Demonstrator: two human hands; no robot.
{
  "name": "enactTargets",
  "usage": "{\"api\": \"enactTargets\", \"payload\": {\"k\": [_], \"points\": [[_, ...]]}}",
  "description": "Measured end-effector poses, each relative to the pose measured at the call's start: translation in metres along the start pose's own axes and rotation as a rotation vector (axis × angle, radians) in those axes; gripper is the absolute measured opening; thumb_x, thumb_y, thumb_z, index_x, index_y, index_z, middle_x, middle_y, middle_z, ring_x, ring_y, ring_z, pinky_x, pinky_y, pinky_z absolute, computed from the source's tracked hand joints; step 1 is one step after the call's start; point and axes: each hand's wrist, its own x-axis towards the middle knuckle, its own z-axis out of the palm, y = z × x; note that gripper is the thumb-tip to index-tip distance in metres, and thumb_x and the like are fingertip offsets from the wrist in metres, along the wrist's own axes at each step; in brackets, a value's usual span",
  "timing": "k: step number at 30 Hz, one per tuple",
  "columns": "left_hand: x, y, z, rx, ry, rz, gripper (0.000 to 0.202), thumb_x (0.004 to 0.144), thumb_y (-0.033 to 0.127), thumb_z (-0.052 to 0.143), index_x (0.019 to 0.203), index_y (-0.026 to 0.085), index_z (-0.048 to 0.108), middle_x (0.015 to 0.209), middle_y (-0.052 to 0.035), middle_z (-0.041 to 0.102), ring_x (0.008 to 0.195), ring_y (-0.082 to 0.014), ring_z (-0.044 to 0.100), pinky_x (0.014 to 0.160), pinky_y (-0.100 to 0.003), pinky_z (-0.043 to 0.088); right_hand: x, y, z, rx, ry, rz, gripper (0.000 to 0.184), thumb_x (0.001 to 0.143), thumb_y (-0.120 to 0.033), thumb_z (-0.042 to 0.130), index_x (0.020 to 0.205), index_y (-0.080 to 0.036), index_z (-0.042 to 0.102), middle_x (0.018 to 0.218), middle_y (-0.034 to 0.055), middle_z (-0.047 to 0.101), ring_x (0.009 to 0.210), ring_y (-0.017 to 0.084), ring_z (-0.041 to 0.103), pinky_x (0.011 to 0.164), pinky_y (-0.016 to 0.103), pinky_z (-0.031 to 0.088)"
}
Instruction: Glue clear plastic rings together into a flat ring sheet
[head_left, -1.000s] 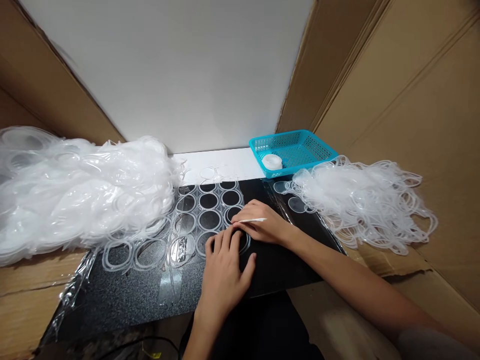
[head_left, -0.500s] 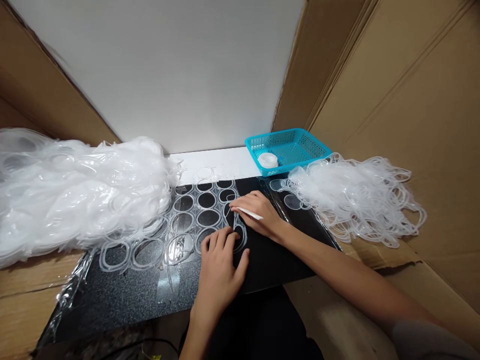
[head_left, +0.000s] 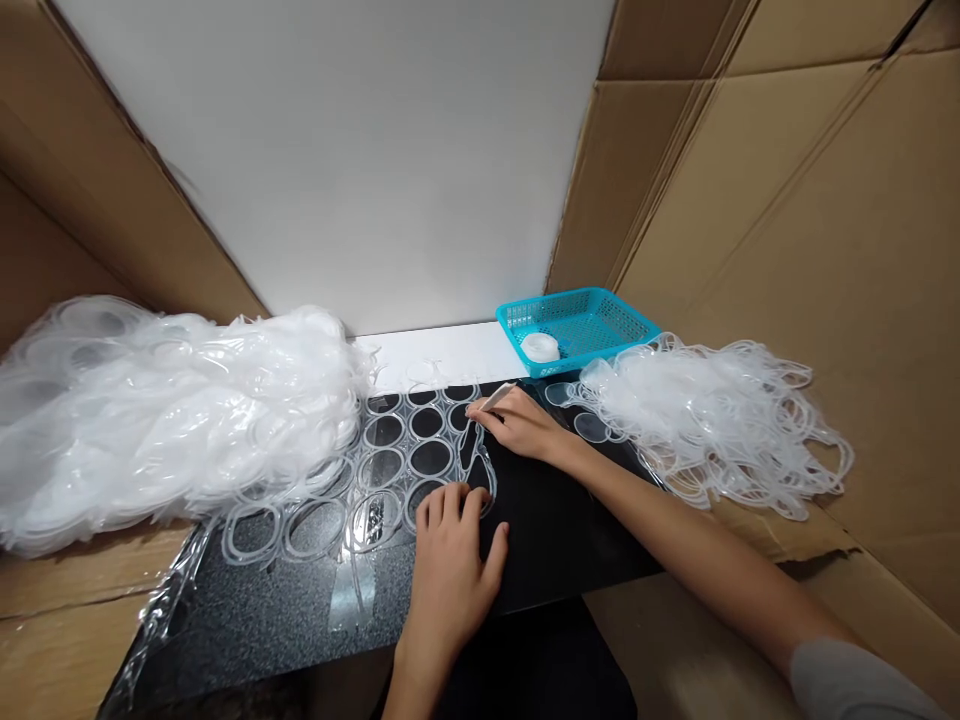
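A clear, floppy sheet of joined rings (head_left: pixel 405 440) with round openings lies on the black tabletop (head_left: pixel 555 530). My left hand (head_left: pixel 454 540) rests on its near right corner, palm down with the fingers spread, holding nothing. Farther back, at the sheet's right edge, my right hand (head_left: pixel 517 422) is closed around a slim white pen-like tool (head_left: pixel 498 397), which tilts up to the right. Its working tip is hidden by the fingers. A loose strand of the sheet's edge (head_left: pixel 469 450) runs between my two hands, pulled narrow near the right fingertips.
A large heap of translucent ring sheets (head_left: pixel 180 410) stands to the left. On the right lies a tangled pile of clear ring scraps (head_left: pixel 705 420), with clear discs (head_left: pixel 592 427) beside it. A blue basket (head_left: pixel 622 350) holds a white stack of discs (head_left: pixel 540 347). Cardboard walls (head_left: pixel 825 250) flank the table.
My right hand has moved slightly along the sheet's right edge and the white tool now points upward instead of down to the right. The left hand stays on the corner. The view has tilted up.
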Motion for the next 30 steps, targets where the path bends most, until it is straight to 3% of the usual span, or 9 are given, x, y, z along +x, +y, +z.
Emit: {"api": "enactTargets", "payload": {"k": [4,9,14,18,22,27,30], "points": [[0.0,0.0,-0.001,-0.004,-0.005,0.005,0.01,0.1,0.025,0.059,0.109,0.023,0.062,0.112,-0.0065,0.061,0.111,-0.0294,0.055,0.098,-0.051,0.046,-0.005,-0.002,-0.007,0.103,0.065,0.101,0.033,0.108,-0.04,0.054,0.105,-0.026,0.083,0.117,0.0061,0.082,0.117,0.026,0.075,0.109,0.044,0.055],[0.0,-0.001,-0.001,-0.004,-0.008,0.014,0.003,0.1,0.025,0.06,0.098,0.022,0.061,0.111,-0.0066,0.06,0.11,-0.0298,0.055,0.098,-0.051,0.046,-0.003,0.0,-0.019,0.353,0.012,0.174,0.041,0.108,-0.047,0.051,0.108,-0.02,0.082,0.106,0.0076,0.083,0.095,0.023,0.079,0.091,0.036,0.062],[0.0,-0.001,-0.002,-0.017,-0.006,0.045,0.011,0.101,0.024,0.058,0.091,0.023,0.063,0.11,-0.0061,0.061,0.109,-0.0287,0.056,0.098,-0.052,0.047,0.005,0.002,-0.024,0.156,0.136,0.128,0.036,0.108,-0.042,0.051,0.103,-0.024,0.082,0.106,0.0063,0.082,0.099,0.024,0.077,0.098,0.041,0.059],[-0.001,-0.001,-0.004,-0.054,-0.006,0.02,0.011,0.101,0.024,0.059,0.091,0.023,0.062,0.111,-0.006,0.061,0.111,-0.0289,0.056,0.1,-0.052,0.048,0.005,-0.003,-0.023,0.139,0.002,0.111,0.03,0.106,-0.041,0.057,0.101,-0.027,0.083,0.112,0.0062,0.082,0.11,0.026,0.076,0.104,0.044,0.057],[-0.002,-0.003,-0.004,-0.118,0.004,-0.006,0.009,0.105,0.026,0.054,0.104,0.024,0.063,0.121,-0.0079,0.061,0.119,-0.0281,0.056,0.104,-0.052,0.048,-0.005,-0.003,-0.025,0.287,-0.132,0.162,0.038,0.105,-0.048,0.057,0.096,-0.022,0.083,0.106,0.0085,0.082,0.105,0.026,0.076,0.101,0.042,0.058],[0.001,-0.002,0.002,-0.039,0.027,0.003,0.025,0.105,0.024,0.052,0.128,0.024,0.061,0.14,-0.0111,0.06,0.132,-0.0304,0.054,0.109,-0.054,0.044,-0.021,-0.006,-0.028,0.449,-0.342,0.014,0.042,0.106,-0.052,0.056,0.096,-0.021,0.083,0.123,0.0086,0.074,0.11,0.021,0.072,0.098,0.037,0.057],[0.002,0.0,0.005,0.04,-0.007,0.038,0.032,0.104,0.025,0.054,0.136,0.024,0.058,0.147,-0.0108,0.06,0.135,-0.0317,0.053,0.111,-0.055,0.042,-0.025,-0.009,-0.021,0.398,-0.348,0.005,0.039,0.106,-0.049,0.056,0.099,-0.022,0.083,0.109,0.0064,0.078,0.102,0.02,0.072,0.098,0.037,0.056]]}}
